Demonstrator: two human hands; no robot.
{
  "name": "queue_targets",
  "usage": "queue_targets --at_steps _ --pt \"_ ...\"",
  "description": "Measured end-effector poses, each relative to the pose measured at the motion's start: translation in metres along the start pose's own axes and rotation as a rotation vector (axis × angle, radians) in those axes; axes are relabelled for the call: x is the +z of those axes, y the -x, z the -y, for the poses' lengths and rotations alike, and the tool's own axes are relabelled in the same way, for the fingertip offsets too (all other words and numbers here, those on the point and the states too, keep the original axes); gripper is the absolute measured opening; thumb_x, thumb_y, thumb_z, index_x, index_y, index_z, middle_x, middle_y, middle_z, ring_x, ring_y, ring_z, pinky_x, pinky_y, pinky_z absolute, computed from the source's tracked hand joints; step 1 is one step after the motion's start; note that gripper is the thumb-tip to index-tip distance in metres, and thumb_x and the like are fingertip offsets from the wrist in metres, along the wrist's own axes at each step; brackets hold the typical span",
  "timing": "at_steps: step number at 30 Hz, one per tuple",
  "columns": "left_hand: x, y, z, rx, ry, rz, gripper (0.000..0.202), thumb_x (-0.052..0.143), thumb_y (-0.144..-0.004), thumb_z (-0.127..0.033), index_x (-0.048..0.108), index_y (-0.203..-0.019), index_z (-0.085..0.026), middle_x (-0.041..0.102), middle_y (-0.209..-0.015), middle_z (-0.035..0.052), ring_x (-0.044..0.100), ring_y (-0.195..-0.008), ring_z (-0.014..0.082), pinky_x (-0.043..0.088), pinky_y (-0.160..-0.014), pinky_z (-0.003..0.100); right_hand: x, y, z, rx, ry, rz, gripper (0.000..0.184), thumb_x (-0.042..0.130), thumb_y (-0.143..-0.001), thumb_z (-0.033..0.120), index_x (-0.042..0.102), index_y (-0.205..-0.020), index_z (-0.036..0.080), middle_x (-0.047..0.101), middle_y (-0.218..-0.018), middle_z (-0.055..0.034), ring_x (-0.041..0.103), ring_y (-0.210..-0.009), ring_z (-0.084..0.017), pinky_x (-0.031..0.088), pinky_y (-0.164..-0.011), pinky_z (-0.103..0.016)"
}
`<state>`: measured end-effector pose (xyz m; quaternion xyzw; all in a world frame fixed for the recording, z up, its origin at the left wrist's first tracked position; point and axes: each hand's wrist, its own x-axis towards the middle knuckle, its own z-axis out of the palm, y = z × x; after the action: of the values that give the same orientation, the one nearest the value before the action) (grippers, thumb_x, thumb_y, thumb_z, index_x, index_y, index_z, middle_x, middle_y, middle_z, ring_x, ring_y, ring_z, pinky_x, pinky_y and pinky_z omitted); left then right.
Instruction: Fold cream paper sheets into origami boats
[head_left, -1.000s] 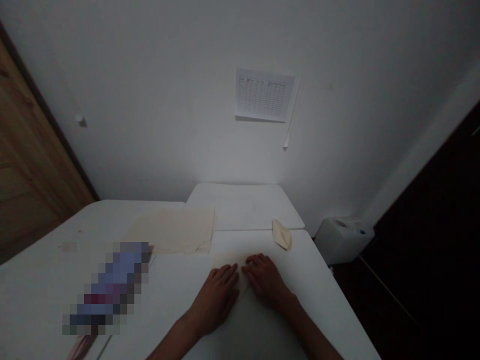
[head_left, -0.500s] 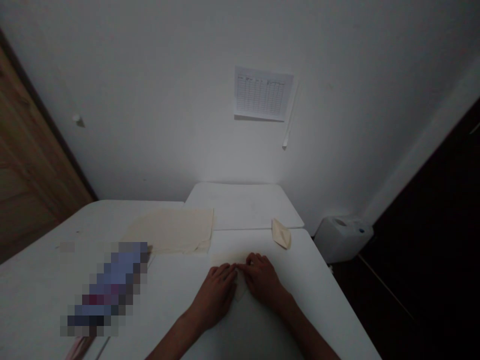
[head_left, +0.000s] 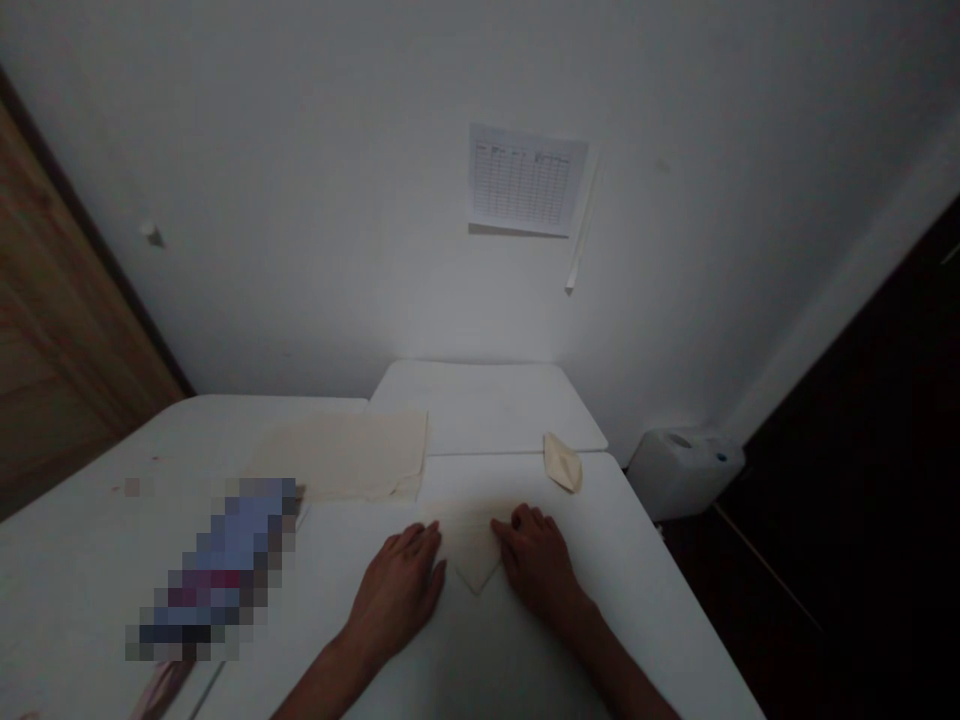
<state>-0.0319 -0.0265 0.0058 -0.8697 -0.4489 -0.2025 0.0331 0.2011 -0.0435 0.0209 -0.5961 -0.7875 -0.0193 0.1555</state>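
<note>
A cream sheet of paper (head_left: 472, 550) lies on the white table, folded so that a pointed end faces me. My left hand (head_left: 399, 580) rests at the paper's left edge, fingers stretched out and thumb apart, palm down. On the other side, my right hand (head_left: 538, 560) has its index finger stretched onto the paper's right part, with the other fingers bent loosely above the far right edge. Neither hand grips anything that I can see. Beyond my right hand sits a small folded cream paper piece (head_left: 562, 463).
Flat cream sheets (head_left: 349, 455) lie at the back left. A pixelated bluish object (head_left: 225, 560) is on the left of the table (head_left: 315, 640). A white plastic container (head_left: 679, 475) stands on the floor at right. A printed sheet (head_left: 527, 182) hangs on the wall.
My hands were together over the middle of the paper. They have moved apart, the left one farther left, and more of the folded paper shows between them.
</note>
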Motion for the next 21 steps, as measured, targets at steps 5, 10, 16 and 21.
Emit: queue_targets --at_steps 5,10,16,21 --pt "-0.003 0.007 0.008 -0.013 -0.027 -0.017 0.033 0.046 -0.089 -0.026 0.051 -0.121 -0.018 0.066 -0.111 0.0105 0.055 -0.107 0.0305 0.046 -0.087 0.046 0.001 0.009 -0.012 0.061 0.013 -0.05 0.023 0.047 -0.094 0.027 0.061 -0.113 0.028 0.055 -0.096 -0.0069 0.05 -0.091 -0.023 0.037 -0.079 -0.036" --pt "-0.007 0.008 0.007 -0.012 -0.04 -0.019 0.033 0.047 -0.089 -0.026 0.051 -0.12 -0.016 0.068 -0.105 0.0105 0.055 -0.103 0.0297 0.045 -0.085 0.044 0.0 0.016 -0.021 0.12 0.046 -0.081 0.021 0.047 -0.094 0.025 0.061 -0.109 0.027 0.054 -0.094 -0.0065 0.05 -0.09 -0.022 0.036 -0.078 -0.036" --pt "-0.008 0.008 0.007 -0.018 -0.096 -0.014 0.03 0.045 -0.09 -0.027 0.054 -0.117 -0.015 0.067 -0.105 0.0115 0.055 -0.1 0.0304 0.045 -0.084 0.046 0.0 0.02 -0.027 0.148 0.063 -0.111 0.021 0.05 -0.093 0.026 0.061 -0.11 0.026 0.054 -0.093 -0.0067 0.05 -0.089 -0.022 0.036 -0.078 -0.035" --pt "-0.006 0.006 0.008 -0.018 -0.093 -0.03 0.029 0.045 -0.091 -0.025 0.057 -0.114 -0.014 0.068 -0.099 0.0117 0.057 -0.096 0.0297 0.048 -0.082 0.046 0.005 0.019 -0.033 0.133 0.052 -0.144 0.019 0.051 -0.092 0.025 0.063 -0.106 0.025 0.056 -0.093 -0.0064 0.051 -0.089 -0.022 0.037 -0.079 -0.036"
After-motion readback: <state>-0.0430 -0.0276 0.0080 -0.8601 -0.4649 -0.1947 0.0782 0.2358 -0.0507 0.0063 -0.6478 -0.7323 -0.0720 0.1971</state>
